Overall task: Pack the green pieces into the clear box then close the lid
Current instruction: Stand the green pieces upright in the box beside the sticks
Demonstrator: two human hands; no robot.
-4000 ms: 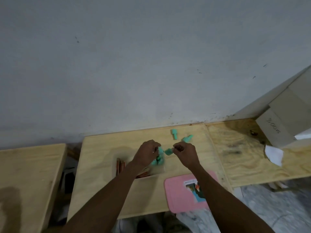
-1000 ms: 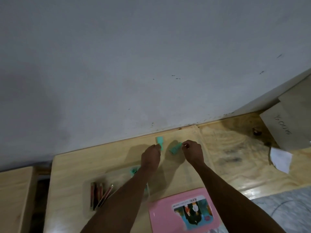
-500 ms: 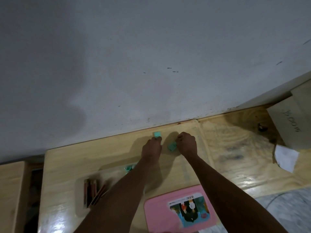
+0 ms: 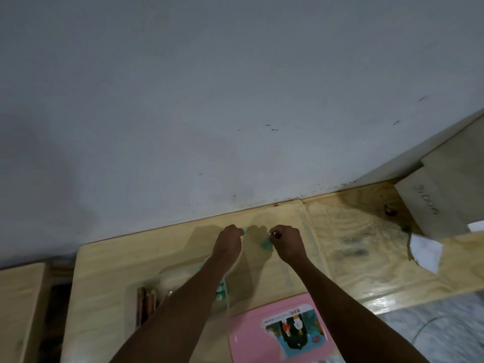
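Note:
Both hands are near the table's far edge by the wall. My left hand (image 4: pixel 227 242) is closed around a green piece (image 4: pixel 244 231), of which only a tip shows past the fingers. My right hand (image 4: pixel 286 241) pinches a second green piece (image 4: pixel 265 243) at its left side. The clear box (image 4: pixel 159 281) lies nearer to me under my left forearm, with more green pieces (image 4: pixel 220 293) inside and brown pencils (image 4: pixel 145 302) at its left end. Much of the box is hidden by the arm.
A pink lid or case with a picture label (image 4: pixel 281 334) lies at the table's near edge. A cardboard box (image 4: pixel 440 200) and white paper (image 4: pixel 425 252) sit on the neighbouring table to the right. Another table (image 4: pixel 18 310) stands left across a gap.
Both hands reached from the box to the two loose green pieces near the wall and closed on them. The view shifted as my head moved.

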